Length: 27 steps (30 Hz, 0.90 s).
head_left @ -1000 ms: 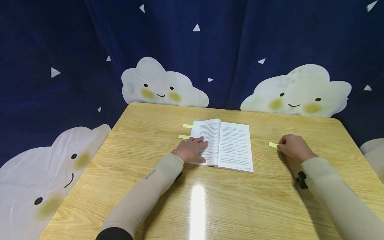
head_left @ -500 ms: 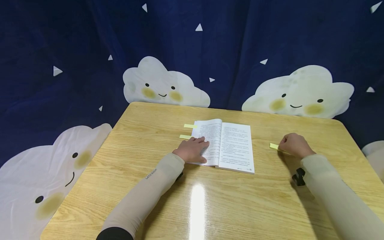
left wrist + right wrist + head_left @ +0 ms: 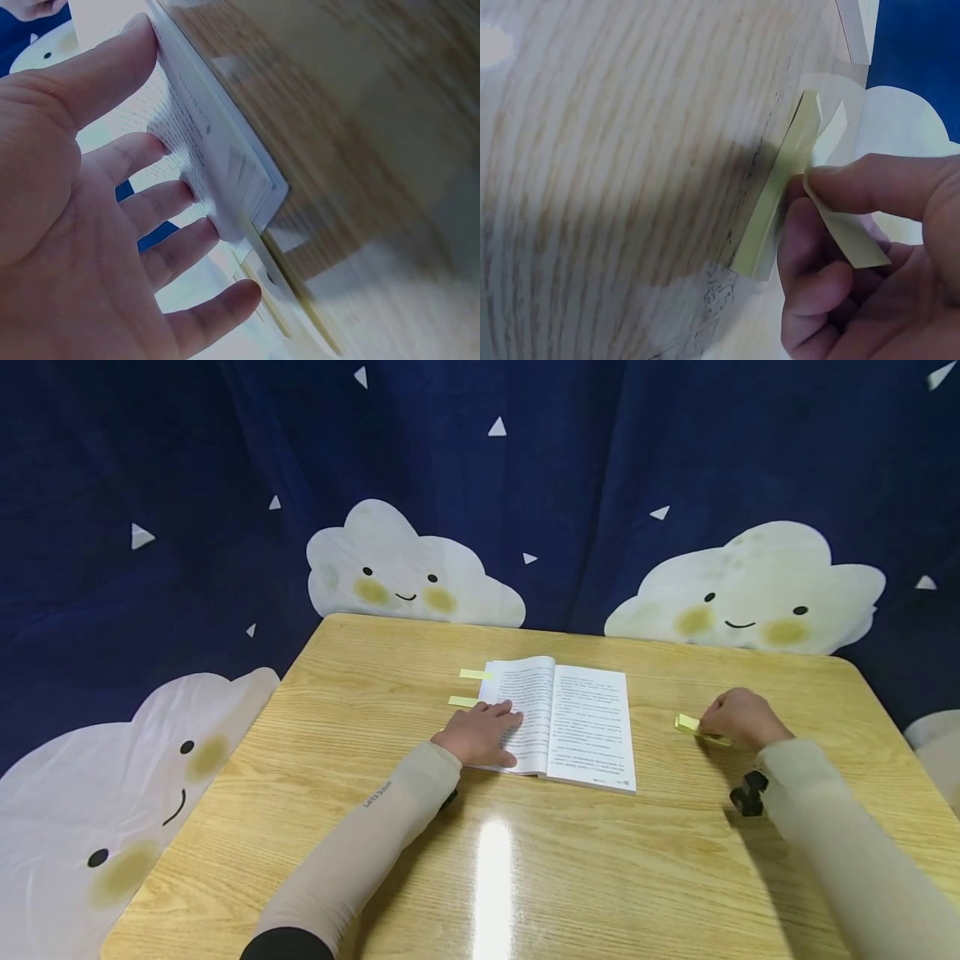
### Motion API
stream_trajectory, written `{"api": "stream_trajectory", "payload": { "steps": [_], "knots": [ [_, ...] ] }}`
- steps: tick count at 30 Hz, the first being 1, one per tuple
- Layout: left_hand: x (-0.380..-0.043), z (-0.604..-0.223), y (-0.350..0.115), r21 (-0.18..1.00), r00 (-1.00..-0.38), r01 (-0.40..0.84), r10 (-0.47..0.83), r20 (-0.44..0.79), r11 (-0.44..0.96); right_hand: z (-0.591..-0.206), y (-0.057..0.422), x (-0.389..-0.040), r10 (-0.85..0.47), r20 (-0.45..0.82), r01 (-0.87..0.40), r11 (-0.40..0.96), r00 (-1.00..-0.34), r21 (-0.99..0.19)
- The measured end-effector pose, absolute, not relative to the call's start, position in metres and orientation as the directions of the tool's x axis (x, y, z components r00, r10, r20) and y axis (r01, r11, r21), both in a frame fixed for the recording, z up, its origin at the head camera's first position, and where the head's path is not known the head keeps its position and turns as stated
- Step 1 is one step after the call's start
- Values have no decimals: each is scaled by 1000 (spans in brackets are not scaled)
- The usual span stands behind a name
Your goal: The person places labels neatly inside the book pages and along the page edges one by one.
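Observation:
An open book [image 3: 588,727] lies on the wooden table. My left hand [image 3: 482,735] rests on its left page, fingers spread and fairly straight. Two pale yellow sticky tabs [image 3: 474,674] stick out past that page's left edge, above the hand. To the right of the book, my right hand [image 3: 738,717] is at a narrow pad of yellow sticky notes [image 3: 776,195]. Thumb and index finger pinch one sticky note [image 3: 851,232], which bends away from the pad in the right wrist view. The remaining fingers curl underneath.
The wooden table [image 3: 600,877] carries the book and the pad, with a bright light reflection near its front. A dark blue curtain [image 3: 570,485] with white clouds hangs directly behind the table's back edge.
The right hand has shifted slightly up, and the sticky note in its fingers now stands lifted from the pad. The left hand stays on the page.

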<state>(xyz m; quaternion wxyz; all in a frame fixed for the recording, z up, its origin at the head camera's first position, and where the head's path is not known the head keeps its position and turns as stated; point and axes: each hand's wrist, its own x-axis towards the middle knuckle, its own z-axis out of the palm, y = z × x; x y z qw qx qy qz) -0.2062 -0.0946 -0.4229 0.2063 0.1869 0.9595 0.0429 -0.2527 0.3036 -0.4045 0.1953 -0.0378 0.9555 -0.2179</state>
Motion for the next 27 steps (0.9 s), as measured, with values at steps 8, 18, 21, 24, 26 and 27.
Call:
{"api": "stream_trajectory", "payload": {
  "steps": [8,18,21,24,26,27],
  "knots": [
    [-206,-422,-95,165,-840,342,380,-387,925,-410,300,-259,-180,-354,15,875,-918,-484],
    [-205,-420,-95,173,-843,331,373,-387,928,-408,301,-260,-185,-382,42,857,-905,-514],
    [-206,-421,-95,172,-844,329,371,-389,929,-406,302,-261,-185,-391,46,857,-902,-513],
    [-206,-422,-94,174,-844,325,368,-389,930,-406,302,-261,-191,-390,37,861,-901,-507],
    [-206,-423,-94,175,-845,325,368,-388,929,-407,301,-262,-193,-390,35,861,-900,-508],
    [-206,-423,-94,176,-845,325,369,-387,929,-408,301,-262,-191,-392,40,859,-900,-510]
  ]
}}
